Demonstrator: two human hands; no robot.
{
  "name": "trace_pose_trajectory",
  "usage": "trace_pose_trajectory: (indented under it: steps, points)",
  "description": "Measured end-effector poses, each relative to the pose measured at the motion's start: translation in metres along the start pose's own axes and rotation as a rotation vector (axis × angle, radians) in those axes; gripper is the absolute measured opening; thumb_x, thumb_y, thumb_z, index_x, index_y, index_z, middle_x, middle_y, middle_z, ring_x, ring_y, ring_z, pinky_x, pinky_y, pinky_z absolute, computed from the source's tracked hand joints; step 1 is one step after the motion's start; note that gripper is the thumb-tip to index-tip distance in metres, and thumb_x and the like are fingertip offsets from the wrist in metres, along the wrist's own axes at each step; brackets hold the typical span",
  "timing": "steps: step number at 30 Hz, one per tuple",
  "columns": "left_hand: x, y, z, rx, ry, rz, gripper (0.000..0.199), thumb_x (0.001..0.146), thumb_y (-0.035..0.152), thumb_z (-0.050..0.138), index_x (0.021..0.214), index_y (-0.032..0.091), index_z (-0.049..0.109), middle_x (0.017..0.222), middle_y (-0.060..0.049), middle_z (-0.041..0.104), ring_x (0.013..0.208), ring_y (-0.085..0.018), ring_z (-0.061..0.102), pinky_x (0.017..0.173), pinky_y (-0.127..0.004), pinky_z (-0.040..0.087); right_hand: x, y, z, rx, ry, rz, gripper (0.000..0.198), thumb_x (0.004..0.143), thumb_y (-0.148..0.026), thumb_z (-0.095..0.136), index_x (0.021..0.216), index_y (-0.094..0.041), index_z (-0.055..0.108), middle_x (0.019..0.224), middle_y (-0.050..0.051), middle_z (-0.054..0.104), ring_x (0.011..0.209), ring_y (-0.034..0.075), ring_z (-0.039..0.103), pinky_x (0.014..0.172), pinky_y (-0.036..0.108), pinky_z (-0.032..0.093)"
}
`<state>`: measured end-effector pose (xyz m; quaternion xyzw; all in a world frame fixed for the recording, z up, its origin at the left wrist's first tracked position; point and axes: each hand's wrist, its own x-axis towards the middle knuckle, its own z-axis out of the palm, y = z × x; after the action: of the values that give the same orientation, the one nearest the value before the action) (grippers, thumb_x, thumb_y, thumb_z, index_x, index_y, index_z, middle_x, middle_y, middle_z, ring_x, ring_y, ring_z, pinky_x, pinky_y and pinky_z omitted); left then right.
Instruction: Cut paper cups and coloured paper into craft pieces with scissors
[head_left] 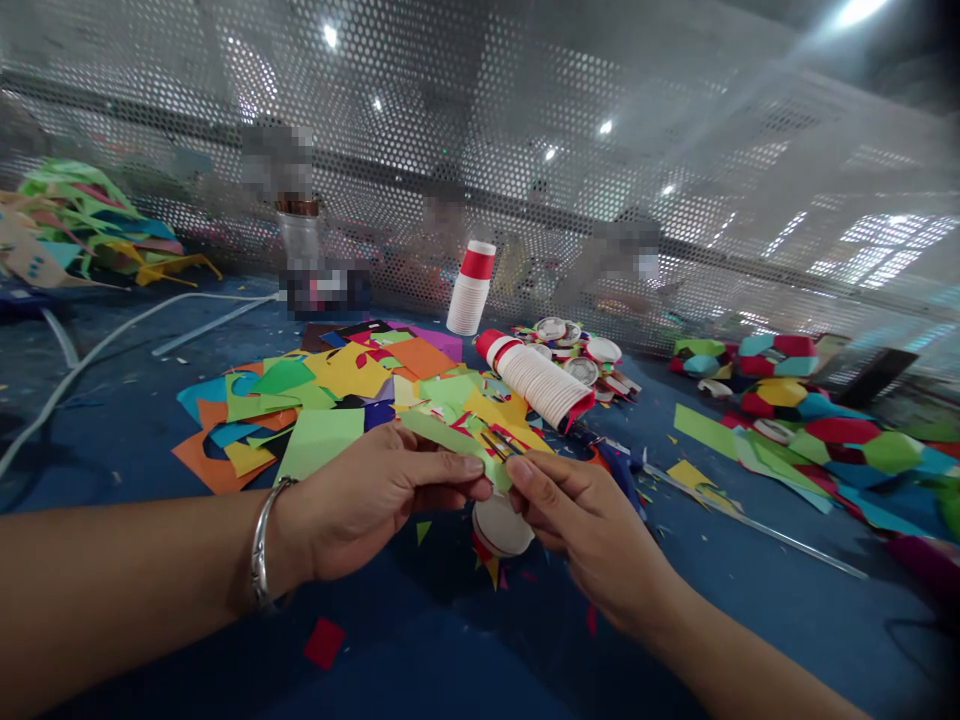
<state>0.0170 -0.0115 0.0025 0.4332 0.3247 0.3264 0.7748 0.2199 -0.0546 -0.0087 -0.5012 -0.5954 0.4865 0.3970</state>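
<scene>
In front of me, my left hand [405, 475] is closed on a strip of light green paper [442, 437], pinched between thumb and fingers. A silver bangle [260, 545] circles that wrist. My right hand [566, 505] grips what look like small scissors [495, 447]; their dark narrow blades show at the paper's right end, while the handles are hidden in my fingers. Both hands nearly meet. Just beneath them stands a white paper cup [504, 527] with some red on it, partly covered by my fingers. Small paper scraps lie around it, including a red square [325, 643].
Behind my hands spreads a pile of coloured paper [352, 370]. One cup stack [471, 290] stands upright; another cup stack [536, 380] lies on its side. Coloured paper shapes [840, 440] sit at right. A white cable [105, 345] crosses the blue table [247, 670]. A perforated screen [510, 130] rises behind.
</scene>
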Motion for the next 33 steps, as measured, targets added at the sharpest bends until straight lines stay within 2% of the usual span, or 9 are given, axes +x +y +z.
trace_pose_trajectory:
  steps: [4, 8, 14, 18, 22, 25, 30, 33]
  points:
    - [0.002, 0.0, -0.001, 0.037, 0.034, 0.068, 0.018, 0.075, 0.026, 0.086, 0.084, 0.015, 0.075, 0.081, -0.002, 0.074, 0.075, -0.012, 0.066, 0.069, -0.022, 0.048, 0.001, -0.001, 0.0, 0.084, 0.061, -0.003, 0.047, 0.095, -0.058, 0.064, 0.07, -0.019, 0.057, 0.056, -0.009, 0.031, 0.049, 0.007, 0.018, 0.043, 0.025, 0.012]
    - [0.003, -0.001, -0.001, 0.072, 0.111, 0.181, 0.019, 0.078, 0.024, 0.08, 0.08, 0.018, 0.062, 0.074, 0.004, 0.064, 0.068, -0.011, 0.059, 0.071, -0.026, 0.049, 0.003, -0.003, 0.0, 0.17, 0.102, -0.014, 0.048, 0.092, -0.06, 0.068, 0.071, -0.018, 0.056, 0.056, -0.011, 0.025, 0.049, 0.007, 0.014, 0.042, 0.025, 0.011]
    - [0.004, -0.003, -0.001, 0.236, 0.125, 0.306, 0.02, 0.079, 0.023, 0.077, 0.08, 0.019, 0.057, 0.075, 0.004, 0.056, 0.069, -0.011, 0.051, 0.066, -0.027, 0.044, 0.004, 0.0, -0.002, 0.119, 0.143, -0.04, 0.046, 0.093, -0.06, 0.066, 0.076, -0.018, 0.061, 0.054, -0.01, 0.029, 0.05, 0.007, 0.017, 0.043, 0.025, 0.014]
    - [0.007, -0.005, -0.004, 0.317, 0.14, 0.355, 0.021, 0.08, 0.021, 0.074, 0.096, 0.019, 0.06, 0.085, 0.002, 0.059, 0.08, -0.013, 0.056, 0.074, -0.028, 0.046, 0.004, 0.001, -0.002, 0.093, 0.128, -0.041, 0.044, 0.094, -0.059, 0.066, 0.078, -0.018, 0.06, 0.058, -0.009, 0.031, 0.05, 0.007, 0.019, 0.043, 0.025, 0.015]
    - [0.007, -0.009, -0.007, 0.443, 0.042, 0.328, 0.033, 0.082, 0.026, 0.074, 0.111, 0.021, 0.057, 0.088, 0.001, 0.062, 0.082, -0.017, 0.061, 0.075, -0.032, 0.048, 0.003, 0.0, -0.002, 0.078, 0.111, -0.044, 0.04, 0.089, -0.056, 0.073, 0.079, -0.019, 0.059, 0.061, -0.009, 0.034, 0.052, 0.007, 0.02, 0.044, 0.025, 0.014]
    - [0.007, -0.012, -0.008, 0.513, -0.023, 0.353, 0.035, 0.087, 0.027, 0.071, 0.117, 0.023, 0.053, 0.09, 0.0, 0.063, 0.08, -0.017, 0.061, 0.072, -0.032, 0.047, 0.003, 0.0, -0.002, 0.063, 0.149, -0.053, 0.034, 0.087, -0.051, 0.077, 0.087, -0.019, 0.065, 0.064, -0.007, 0.04, 0.053, 0.008, 0.024, 0.044, 0.024, 0.019]
    - [0.007, -0.012, -0.01, 0.459, -0.114, 0.335, 0.042, 0.086, 0.024, 0.072, 0.123, 0.024, 0.051, 0.09, 0.0, 0.062, 0.079, -0.016, 0.059, 0.072, -0.03, 0.047, 0.003, 0.001, -0.004, 0.109, 0.13, -0.055, 0.028, 0.088, -0.046, 0.077, 0.09, -0.019, 0.068, 0.081, 0.0, 0.059, 0.065, 0.011, 0.046, 0.053, 0.023, 0.037]
    - [0.007, -0.012, -0.012, 0.419, -0.196, 0.305, 0.051, 0.084, 0.022, 0.076, 0.128, 0.025, 0.05, 0.094, 0.0, 0.063, 0.085, -0.017, 0.06, 0.077, -0.03, 0.048, 0.002, 0.002, -0.005, 0.158, 0.117, -0.041, 0.027, 0.089, -0.044, 0.077, 0.087, -0.019, 0.066, 0.08, -0.001, 0.059, 0.063, 0.009, 0.045, 0.053, 0.022, 0.036]
